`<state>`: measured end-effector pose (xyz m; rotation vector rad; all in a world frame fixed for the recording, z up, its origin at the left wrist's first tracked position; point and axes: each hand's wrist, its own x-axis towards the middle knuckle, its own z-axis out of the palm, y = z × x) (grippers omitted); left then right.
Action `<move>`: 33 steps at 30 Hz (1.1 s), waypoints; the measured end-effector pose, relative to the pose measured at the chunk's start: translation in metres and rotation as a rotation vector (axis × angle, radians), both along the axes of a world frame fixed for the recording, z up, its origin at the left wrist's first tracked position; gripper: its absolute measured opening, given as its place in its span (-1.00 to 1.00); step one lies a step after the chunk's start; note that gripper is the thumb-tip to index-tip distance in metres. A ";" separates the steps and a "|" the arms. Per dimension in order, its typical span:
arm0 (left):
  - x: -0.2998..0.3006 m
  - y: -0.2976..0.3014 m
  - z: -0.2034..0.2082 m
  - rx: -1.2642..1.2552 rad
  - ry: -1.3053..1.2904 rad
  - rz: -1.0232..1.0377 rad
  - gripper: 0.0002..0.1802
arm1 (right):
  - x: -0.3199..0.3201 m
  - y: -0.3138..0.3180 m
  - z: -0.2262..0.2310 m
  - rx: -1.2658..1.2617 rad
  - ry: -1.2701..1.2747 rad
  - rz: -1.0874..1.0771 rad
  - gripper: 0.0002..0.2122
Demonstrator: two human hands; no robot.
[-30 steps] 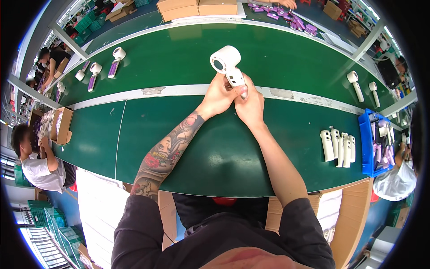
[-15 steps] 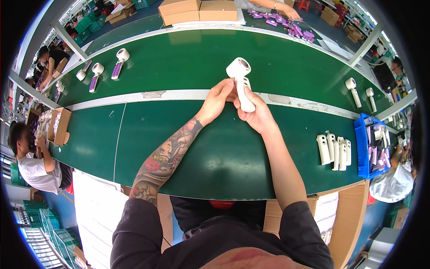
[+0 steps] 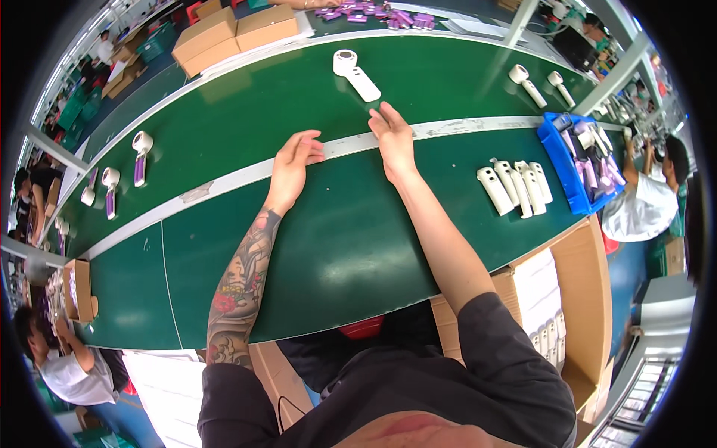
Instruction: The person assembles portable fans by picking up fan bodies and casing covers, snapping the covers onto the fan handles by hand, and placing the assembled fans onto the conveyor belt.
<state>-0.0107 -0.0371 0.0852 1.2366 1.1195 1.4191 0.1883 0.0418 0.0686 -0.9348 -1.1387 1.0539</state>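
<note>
A white handheld fan (image 3: 364, 84) with a round head lies on the green belt (image 3: 254, 112), its handle end pointing toward me. Just short of that end is my right hand (image 3: 393, 142), empty and with fingers apart, above the belt's pale near rail (image 3: 448, 127). My left hand (image 3: 295, 164) hovers at the same rail further left. Its fingers are loosely spread and hold nothing. On the near green table, to the right of my right forearm, several white handle shells (image 3: 496, 191) lie side by side.
A blue bin (image 3: 556, 160) holds purple and white parts at the right. Fans with purple in their handles (image 3: 140, 158) lie on the belt at left, and white fans (image 3: 529, 86) at right. Cardboard boxes (image 3: 205, 41) stand beyond the belt. Co-workers sit at both sides.
Both hands have let go of the fan, which now lies on the belt. My hands have drawn apart and opened. The whole view has turned to the right.
</note>
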 end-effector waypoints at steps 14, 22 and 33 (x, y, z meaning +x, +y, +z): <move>-0.004 -0.010 -0.004 -0.004 0.134 0.028 -0.71 | 0.180 -0.077 0.095 -0.001 -2.095 0.008 -0.67; -0.002 -0.003 -0.004 0.031 0.136 0.016 -0.72 | 0.128 -0.075 0.051 0.314 -1.624 0.073 -0.66; -0.006 0.023 -0.004 0.004 0.128 0.015 -0.73 | 0.163 -0.071 0.080 0.204 -1.767 0.044 -0.63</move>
